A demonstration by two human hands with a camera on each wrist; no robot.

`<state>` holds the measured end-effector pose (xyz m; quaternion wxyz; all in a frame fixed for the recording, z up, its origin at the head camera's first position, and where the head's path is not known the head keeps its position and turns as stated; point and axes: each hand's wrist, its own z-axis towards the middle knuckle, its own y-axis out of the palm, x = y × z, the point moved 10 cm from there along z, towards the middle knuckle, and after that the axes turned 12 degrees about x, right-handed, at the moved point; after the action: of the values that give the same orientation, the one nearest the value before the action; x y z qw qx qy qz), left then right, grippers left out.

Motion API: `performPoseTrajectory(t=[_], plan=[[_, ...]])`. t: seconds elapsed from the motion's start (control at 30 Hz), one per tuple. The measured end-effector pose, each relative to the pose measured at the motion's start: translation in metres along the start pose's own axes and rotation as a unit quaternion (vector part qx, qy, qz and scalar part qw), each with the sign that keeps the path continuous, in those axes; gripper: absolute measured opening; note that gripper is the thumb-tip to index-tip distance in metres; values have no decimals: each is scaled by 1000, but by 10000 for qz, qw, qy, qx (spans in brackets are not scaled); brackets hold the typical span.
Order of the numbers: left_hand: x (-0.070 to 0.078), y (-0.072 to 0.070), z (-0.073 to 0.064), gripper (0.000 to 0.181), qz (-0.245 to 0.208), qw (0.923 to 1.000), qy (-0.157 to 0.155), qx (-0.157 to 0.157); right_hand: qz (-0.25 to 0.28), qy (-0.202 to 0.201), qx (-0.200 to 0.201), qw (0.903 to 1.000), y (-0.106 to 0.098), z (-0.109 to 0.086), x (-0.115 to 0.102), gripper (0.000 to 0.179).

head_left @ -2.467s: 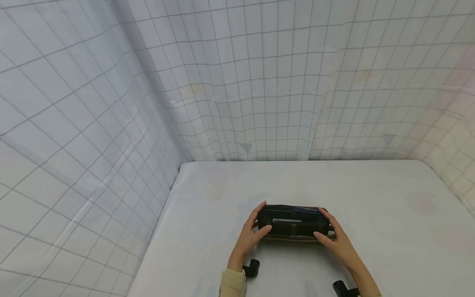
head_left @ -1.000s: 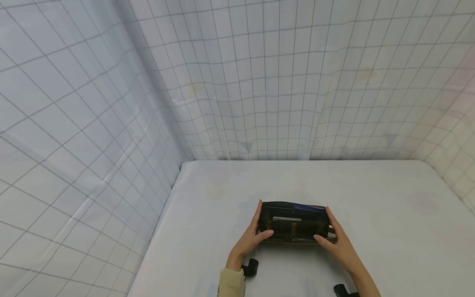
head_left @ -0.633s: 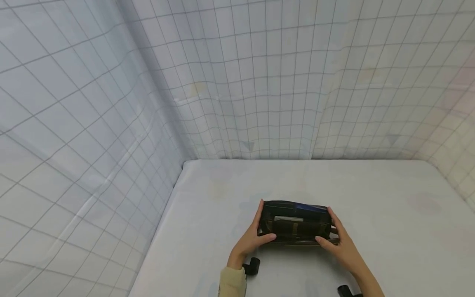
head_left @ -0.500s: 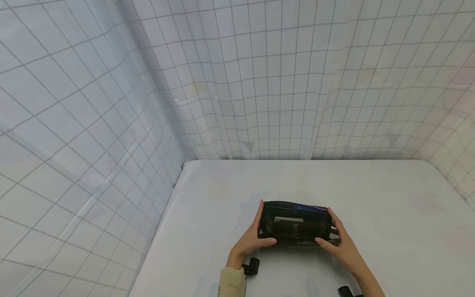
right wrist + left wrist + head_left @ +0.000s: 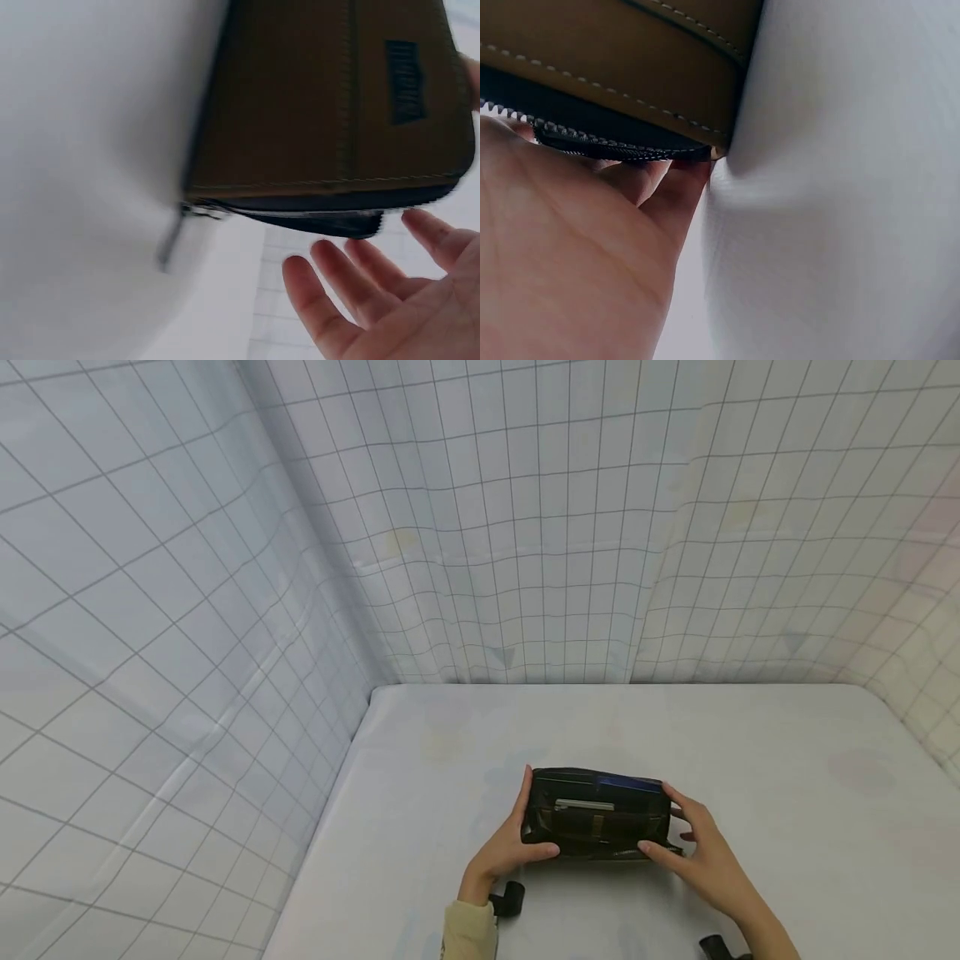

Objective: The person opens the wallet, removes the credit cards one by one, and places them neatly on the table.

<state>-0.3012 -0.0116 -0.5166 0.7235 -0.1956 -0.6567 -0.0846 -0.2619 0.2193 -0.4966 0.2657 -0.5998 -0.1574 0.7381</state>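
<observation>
A brown leather zip case (image 5: 596, 835) stands unzipped on the white table, its dark inside facing up. A slim silvery item (image 5: 585, 806) and a blue strip (image 5: 630, 782) show inside. My left hand (image 5: 501, 847) grips its left end, thumb along the near edge and fingers at the far side. On the right end, my right hand (image 5: 708, 856) holds with thumb at the near edge and index finger at the far corner. The right wrist view shows its other fingers (image 5: 322, 307) apart from the case. A zipper pull (image 5: 171, 240) hangs at the case's lower corner.
The white-covered table (image 5: 420, 735) extends around the case. Grid-patterned white curtains (image 5: 517, 527) close off the back and sides. Black wrist devices (image 5: 510, 900) sit on both wrists.
The case has tilted slightly, its right end lower, and its inside shows more than at first. My right hand has shifted right, its lower fingers coming away from the case. My left hand keeps its hold.
</observation>
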Motion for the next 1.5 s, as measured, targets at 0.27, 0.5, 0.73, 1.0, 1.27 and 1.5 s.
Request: performPoseTrajectory(t=[0.27,0.5,0.73,1.0,1.27,1.5], plan=[[-19,-3,4,110,242,9995,123,131,-144,-931,559,9940,-20,25,-44,58],[-21,-1,6,110,170,9998,93,92,-40,-1011,-386,9941,0,50,-63,36],[-23,1,9,111,-112,9999,57,4,-371,-1110,-1635,9796,29,69,-71,22],[-11,-1,6,112,59,10000,46,-19,-1194,-1533,-2149,9571,43,76,-74,10],[5,-1,3,115,35,9998,140,-136,-1160,-1288,-2439,9542,50,89,-74,13],[-23,0,9,121,5,9997,190,-138,-1245,-972,-2175,9632,56,101,-67,6]])
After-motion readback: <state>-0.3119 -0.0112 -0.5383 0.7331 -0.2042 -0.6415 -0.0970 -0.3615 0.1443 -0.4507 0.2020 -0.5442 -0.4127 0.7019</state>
